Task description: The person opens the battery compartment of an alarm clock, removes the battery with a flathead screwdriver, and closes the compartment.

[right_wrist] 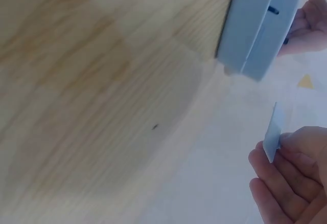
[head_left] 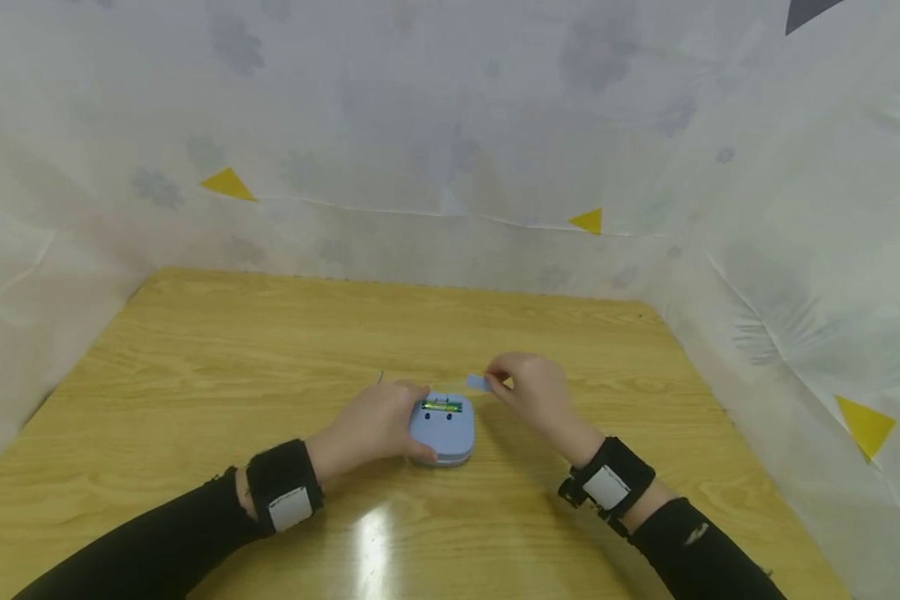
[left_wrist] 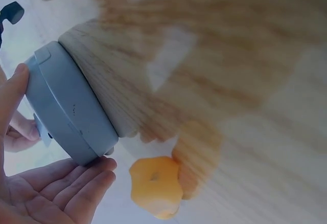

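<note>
A light-blue battery device [head_left: 442,435] with rounded corners sits on the wooden table. Its battery slot faces up and holds a green-and-gold battery [head_left: 442,407]; two small dark holes show below the slot. My left hand [head_left: 375,425] grips the device's left side, thumb at the near edge and fingers at the far edge. Just beyond the device's right far corner, my right hand [head_left: 532,392] pinches a small flat light-blue battery cover [right_wrist: 274,134] between thumb and fingers, apart from the device. In the left wrist view the device's side wall [left_wrist: 71,104] lies between thumb and fingers.
An orange lumpy thing [left_wrist: 156,185] shows beyond the left fingers in the left wrist view. A thin strand [head_left: 380,377] stands out behind the left hand. Pale flowered sheeting [head_left: 435,125] hangs around the table [head_left: 270,325], with yellow triangles [head_left: 229,184] on it.
</note>
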The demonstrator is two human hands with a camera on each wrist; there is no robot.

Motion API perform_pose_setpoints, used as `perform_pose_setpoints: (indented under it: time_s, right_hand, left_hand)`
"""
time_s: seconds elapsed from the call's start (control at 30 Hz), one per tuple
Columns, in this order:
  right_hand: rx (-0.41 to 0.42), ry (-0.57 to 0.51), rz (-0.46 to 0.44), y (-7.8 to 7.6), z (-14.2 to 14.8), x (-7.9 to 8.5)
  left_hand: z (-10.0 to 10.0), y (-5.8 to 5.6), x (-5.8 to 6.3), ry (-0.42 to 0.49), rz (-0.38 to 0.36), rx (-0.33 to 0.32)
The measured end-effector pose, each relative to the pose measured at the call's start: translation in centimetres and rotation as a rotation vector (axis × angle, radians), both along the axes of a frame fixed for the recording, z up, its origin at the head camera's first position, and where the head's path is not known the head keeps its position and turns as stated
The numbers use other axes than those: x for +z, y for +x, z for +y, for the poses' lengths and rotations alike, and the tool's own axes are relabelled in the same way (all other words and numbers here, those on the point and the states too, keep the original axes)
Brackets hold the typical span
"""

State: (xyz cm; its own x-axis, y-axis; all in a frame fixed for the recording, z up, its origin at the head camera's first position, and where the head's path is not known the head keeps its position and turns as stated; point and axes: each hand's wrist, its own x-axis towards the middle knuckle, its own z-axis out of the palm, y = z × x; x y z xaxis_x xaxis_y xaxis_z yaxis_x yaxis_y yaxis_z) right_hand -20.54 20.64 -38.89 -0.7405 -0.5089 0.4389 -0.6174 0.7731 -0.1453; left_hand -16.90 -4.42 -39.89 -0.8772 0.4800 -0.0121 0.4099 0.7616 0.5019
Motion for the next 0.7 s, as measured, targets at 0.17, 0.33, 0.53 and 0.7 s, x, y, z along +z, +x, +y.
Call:
perform_pose_setpoints:
  time_s: [0.17, 0.33, 0.53, 0.7]
  right_hand:
    - [-0.057, 0.007, -0.009, -0.4, 1.4, -0.2]
    - [-0.097, 0.034, -0.006, -0.6, 2.8, -0.4]
    - [-0.131, 0.067, -0.024, -0.5, 4.2, -1.1]
    - [-0.153, 0.088, -0.071, -0.2, 5.3, -1.6]
  left_hand:
    - [-0.2, 0.0, 0.0, 0.003, -0.001, 0.002]
    - [-0.1, 0.0, 0.0, 0.009, -0.003, 0.012]
    - [-0.1, 0.0, -0.1, 0.006, -0.008, 0.017]
    - [-0.2, 0.0, 0.0, 0.006, -0.002, 0.012]
